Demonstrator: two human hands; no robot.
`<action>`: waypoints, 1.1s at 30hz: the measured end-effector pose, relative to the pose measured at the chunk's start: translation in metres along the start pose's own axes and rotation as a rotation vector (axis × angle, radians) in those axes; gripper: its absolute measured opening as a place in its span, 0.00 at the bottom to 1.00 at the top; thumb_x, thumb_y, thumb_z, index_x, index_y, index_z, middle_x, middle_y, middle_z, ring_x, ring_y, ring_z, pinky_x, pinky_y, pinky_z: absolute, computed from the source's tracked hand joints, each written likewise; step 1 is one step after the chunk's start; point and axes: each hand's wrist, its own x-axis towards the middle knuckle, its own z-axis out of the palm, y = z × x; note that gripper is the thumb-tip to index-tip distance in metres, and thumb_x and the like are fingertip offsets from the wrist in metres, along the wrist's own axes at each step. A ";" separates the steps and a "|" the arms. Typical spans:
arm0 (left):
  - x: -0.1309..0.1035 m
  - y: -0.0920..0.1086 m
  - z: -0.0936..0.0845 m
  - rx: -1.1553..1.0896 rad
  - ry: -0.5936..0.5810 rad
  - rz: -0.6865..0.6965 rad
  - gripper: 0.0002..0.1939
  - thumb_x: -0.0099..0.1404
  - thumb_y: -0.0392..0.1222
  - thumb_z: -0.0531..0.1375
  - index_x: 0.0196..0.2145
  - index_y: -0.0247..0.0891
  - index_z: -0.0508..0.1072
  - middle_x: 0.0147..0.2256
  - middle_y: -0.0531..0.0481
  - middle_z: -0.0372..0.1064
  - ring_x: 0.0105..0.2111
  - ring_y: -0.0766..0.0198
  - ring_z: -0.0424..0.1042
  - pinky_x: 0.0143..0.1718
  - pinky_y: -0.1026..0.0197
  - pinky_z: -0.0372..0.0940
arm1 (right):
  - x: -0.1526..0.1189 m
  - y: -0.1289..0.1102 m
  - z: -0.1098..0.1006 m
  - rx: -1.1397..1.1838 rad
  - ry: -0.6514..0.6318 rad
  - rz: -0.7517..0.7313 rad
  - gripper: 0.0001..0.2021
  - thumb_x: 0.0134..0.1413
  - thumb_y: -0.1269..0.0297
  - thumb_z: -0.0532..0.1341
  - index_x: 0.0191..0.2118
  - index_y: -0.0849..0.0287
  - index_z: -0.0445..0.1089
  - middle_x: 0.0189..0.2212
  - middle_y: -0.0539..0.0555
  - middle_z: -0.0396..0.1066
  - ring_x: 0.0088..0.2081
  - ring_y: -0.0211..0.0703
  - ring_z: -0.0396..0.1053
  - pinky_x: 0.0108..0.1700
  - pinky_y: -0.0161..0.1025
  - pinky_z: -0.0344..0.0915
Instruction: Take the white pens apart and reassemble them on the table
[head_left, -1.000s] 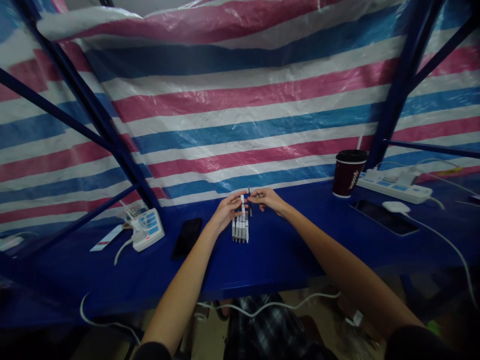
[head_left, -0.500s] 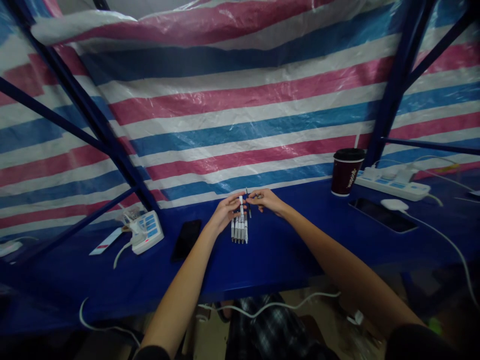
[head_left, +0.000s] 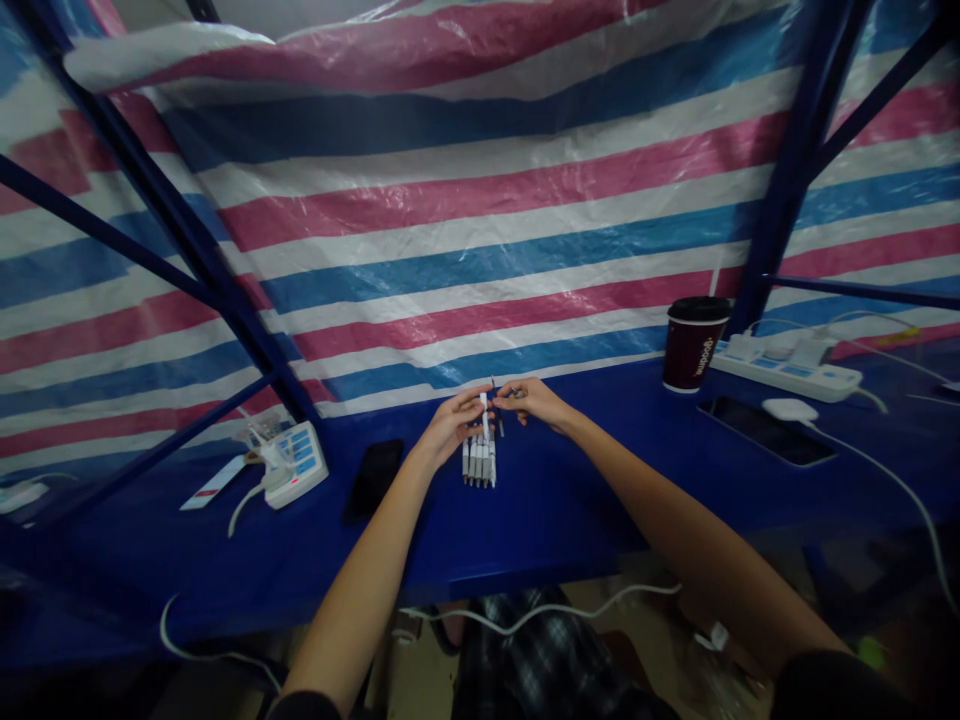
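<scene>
My left hand is closed around a white pen barrel, which stands nearly upright between the fingers. Just to its right, my right hand pinches a thin dark rod that looks like a pen refill. Its upper end pokes up beside the barrel; whether the two touch I cannot tell. Below the hands, several white and grey pens lie side by side on the blue table, their tips toward me. My left fingers partly cover their far ends.
A dark phone and a power strip lie left. To the right stand a dark lidded cup with a straw, another power strip and a phone with a white charger. A striped sheet hangs behind.
The white barrel in my left hand has shifted very slightly to the right and tilted a little. My right hand and the row of pens stay almost where they were.
</scene>
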 end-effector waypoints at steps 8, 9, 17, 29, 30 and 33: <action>-0.001 0.001 0.000 0.009 -0.007 -0.008 0.24 0.59 0.35 0.72 0.54 0.38 0.79 0.41 0.43 0.76 0.41 0.57 0.78 0.43 0.56 0.74 | -0.001 -0.002 0.000 0.007 -0.008 -0.016 0.17 0.45 0.52 0.75 0.34 0.60 0.77 0.17 0.46 0.66 0.16 0.32 0.59 0.20 0.34 0.58; -0.001 0.001 0.000 0.009 -0.009 -0.008 0.24 0.59 0.35 0.72 0.54 0.38 0.79 0.41 0.43 0.76 0.41 0.58 0.78 0.43 0.56 0.74 | -0.001 -0.002 0.000 0.004 -0.006 -0.014 0.17 0.45 0.52 0.75 0.33 0.60 0.77 0.17 0.46 0.66 0.16 0.32 0.59 0.20 0.34 0.57; -0.001 -0.001 0.000 0.060 -0.012 -0.021 0.24 0.56 0.37 0.74 0.51 0.35 0.79 0.39 0.43 0.78 0.37 0.58 0.79 0.42 0.57 0.73 | -0.006 -0.014 0.002 0.137 0.024 -0.004 0.20 0.42 0.51 0.76 0.34 0.60 0.75 0.17 0.44 0.63 0.16 0.31 0.55 0.22 0.35 0.58; -0.005 -0.003 0.008 0.136 -0.114 -0.098 0.20 0.60 0.39 0.73 0.49 0.32 0.79 0.40 0.38 0.79 0.38 0.58 0.80 0.44 0.55 0.74 | -0.008 -0.020 -0.001 0.292 0.170 -0.094 0.22 0.40 0.49 0.77 0.36 0.59 0.75 0.17 0.42 0.56 0.18 0.29 0.45 0.22 0.36 0.56; -0.005 -0.003 0.008 0.125 -0.109 -0.090 0.20 0.60 0.39 0.73 0.49 0.32 0.79 0.40 0.39 0.79 0.38 0.57 0.80 0.45 0.54 0.74 | -0.008 -0.018 0.001 0.256 0.153 -0.086 0.22 0.40 0.49 0.77 0.36 0.59 0.75 0.19 0.43 0.60 0.18 0.29 0.48 0.22 0.36 0.56; -0.004 -0.003 0.007 0.072 -0.069 -0.063 0.19 0.58 0.38 0.74 0.46 0.32 0.79 0.40 0.40 0.79 0.37 0.56 0.80 0.45 0.53 0.74 | -0.007 -0.014 0.003 0.105 0.033 -0.068 0.22 0.42 0.48 0.76 0.38 0.60 0.77 0.23 0.48 0.68 0.19 0.32 0.56 0.22 0.36 0.57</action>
